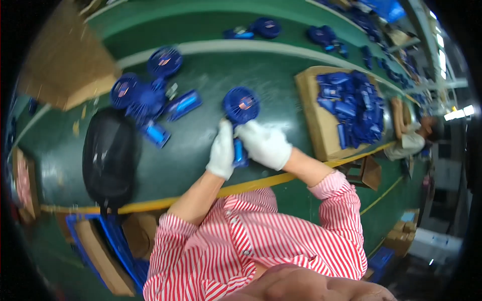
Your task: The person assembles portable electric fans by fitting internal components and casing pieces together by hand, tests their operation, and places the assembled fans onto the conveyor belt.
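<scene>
Both gloved hands close around one blue hand fan at the middle of the green desk. The left hand has its grip wrapped on the left side of the fan's handle, and the right hand has its grip closed on the handle from the right, fingers curled at the base of the round head. The head of the fan stands clear of both hands, on the side away from the person.

Just this side of the fan, a yellow strip marks the near edge of the desk, and the forearms cross it. Left of the fan lies a stretch of bare green surface, then a cluster of loose blue fans and, nearer the yellow edge, a black bag. Right of the fan there is a narrower bare gap before a flat cardboard box piled with blue parts. Beyond the fan a pale line curves across the desk, with a few more blue fans past it, well apart from the hands.

Far left of the fan sits a large brown carton. Far right, past the cardboard box, another person sits at the same long desk under bright ceiling lights.
</scene>
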The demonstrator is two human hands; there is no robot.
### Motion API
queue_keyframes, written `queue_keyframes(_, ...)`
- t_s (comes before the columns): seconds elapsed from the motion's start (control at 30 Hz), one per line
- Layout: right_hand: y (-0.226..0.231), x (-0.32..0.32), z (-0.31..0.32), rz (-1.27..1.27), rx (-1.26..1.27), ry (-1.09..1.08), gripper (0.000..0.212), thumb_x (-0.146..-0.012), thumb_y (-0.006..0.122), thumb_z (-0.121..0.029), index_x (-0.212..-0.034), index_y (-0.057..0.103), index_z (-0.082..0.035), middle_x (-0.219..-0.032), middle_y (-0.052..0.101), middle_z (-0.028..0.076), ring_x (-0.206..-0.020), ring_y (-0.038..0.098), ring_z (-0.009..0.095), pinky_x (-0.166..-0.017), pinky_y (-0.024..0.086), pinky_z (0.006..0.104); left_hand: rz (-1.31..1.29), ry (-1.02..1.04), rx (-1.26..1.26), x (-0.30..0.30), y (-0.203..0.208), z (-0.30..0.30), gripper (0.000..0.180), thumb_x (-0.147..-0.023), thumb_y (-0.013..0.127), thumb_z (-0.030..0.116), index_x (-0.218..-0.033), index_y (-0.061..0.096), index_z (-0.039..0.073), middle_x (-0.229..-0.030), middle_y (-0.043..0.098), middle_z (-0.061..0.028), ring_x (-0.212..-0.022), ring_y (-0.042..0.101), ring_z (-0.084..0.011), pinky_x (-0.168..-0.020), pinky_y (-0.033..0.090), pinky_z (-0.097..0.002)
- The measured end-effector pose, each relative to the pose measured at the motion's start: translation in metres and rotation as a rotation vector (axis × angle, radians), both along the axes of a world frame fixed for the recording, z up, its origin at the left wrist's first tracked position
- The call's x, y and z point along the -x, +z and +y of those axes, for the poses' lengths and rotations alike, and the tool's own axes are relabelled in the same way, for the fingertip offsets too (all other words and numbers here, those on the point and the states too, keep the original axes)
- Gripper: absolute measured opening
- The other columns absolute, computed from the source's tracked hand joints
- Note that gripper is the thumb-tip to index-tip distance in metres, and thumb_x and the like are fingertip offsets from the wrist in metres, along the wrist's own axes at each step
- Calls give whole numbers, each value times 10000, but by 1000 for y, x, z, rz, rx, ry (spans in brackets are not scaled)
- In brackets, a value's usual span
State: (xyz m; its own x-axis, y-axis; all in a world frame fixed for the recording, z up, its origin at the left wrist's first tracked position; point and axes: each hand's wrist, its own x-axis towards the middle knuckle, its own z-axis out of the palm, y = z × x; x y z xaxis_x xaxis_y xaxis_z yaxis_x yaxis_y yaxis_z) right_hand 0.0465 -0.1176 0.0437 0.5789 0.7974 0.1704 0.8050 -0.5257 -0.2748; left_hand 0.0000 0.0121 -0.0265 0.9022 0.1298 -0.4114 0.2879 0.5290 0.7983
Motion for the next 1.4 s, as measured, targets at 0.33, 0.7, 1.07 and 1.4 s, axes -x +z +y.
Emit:
queue_keyframes(0.33, -8, 2, -9, 96, -62, -48, 206, -830, 549, -121, -1013, 524, -30, -844, 573, 156, -681, 633, 333, -569, 512, 438, -32, -98, -1, -2, 23, -3, 560, -1024, 323, 486, -1117, 604, 11, -995, 631, -48, -874, 591, -103, -776, 489, -269)
queue_keyframes(0.7, 29, -29, -88, -44, -349, -438, 234, -856, 577, -209, -1050, 632, -92, -900, 644, 146, -795, 637, 345, -706, 521, 423, 32, -132, 151, -7, 25, 6, 286, -983, 476, 234, -1081, 542, -27, -833, 643, -162, -651, 623, -208, -567, 541, -326)
queue_keyframes(1.07, 8, -132, -177, -106, 185, -848, 249, -875, 565, -321, -1004, 642, -123, -811, 657, 157, -820, 663, 341, -698, 531, 456, 15, -128, 232, -6, 17, 5, 299, -982, 480, 218, -1146, 503, -30, -925, 646, -211, -727, 664, -258, -632, 576, -368)
queue_keyframes(1.4, 20, -118, -172, -273, -91, -940, 210, -849, 549, -213, -989, 590, -63, -906, 659, 193, -809, 654, 387, -725, 532, 448, 0, -150, 260, -10, 18, 3, 346, -972, 515, 252, -1166, 500, -34, -953, 644, -206, -781, 657, -256, -675, 568, -371)
